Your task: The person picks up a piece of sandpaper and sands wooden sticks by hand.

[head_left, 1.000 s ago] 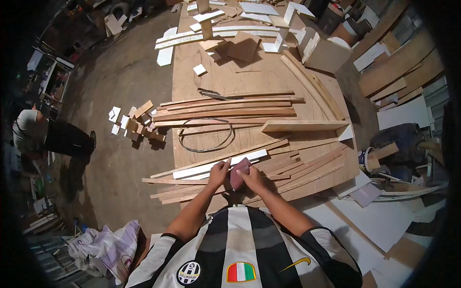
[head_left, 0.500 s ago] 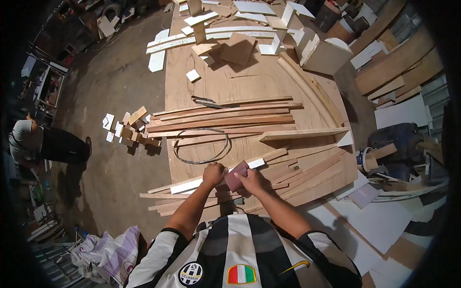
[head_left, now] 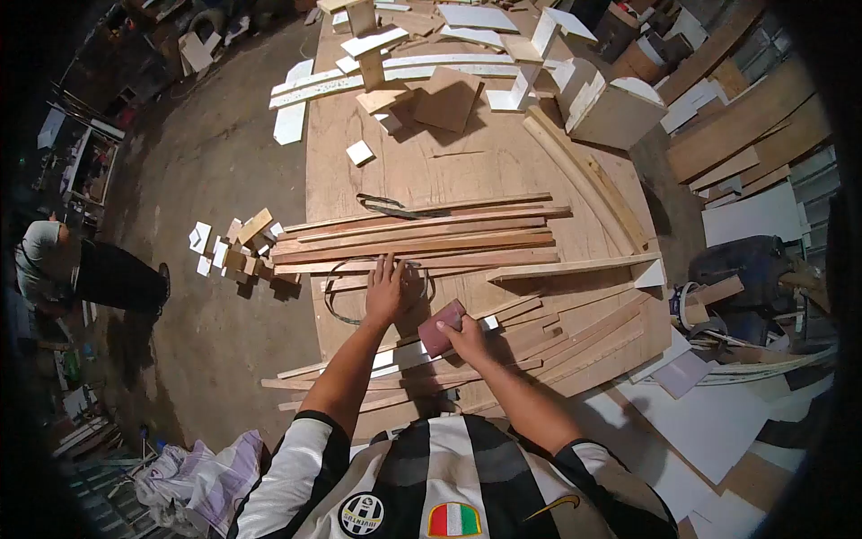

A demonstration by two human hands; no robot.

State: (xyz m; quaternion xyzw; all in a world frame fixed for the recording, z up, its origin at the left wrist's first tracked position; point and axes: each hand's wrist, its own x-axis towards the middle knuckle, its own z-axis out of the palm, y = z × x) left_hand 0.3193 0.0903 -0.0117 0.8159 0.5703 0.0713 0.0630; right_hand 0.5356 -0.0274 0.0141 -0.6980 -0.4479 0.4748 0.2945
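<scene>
You're in a woodworking workshop. Wooden strips lie across your plywood worktable, block offcuts beside it.

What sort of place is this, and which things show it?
Probably a woodworking shop: long wooden strips lie across a big wooden table, and small blocks are heaped by its left edge.

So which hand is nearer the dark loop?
Left: the left hand is over the dark loop; the right hand is off to its right, lower in the picture, holding a maroon sheet.
</scene>
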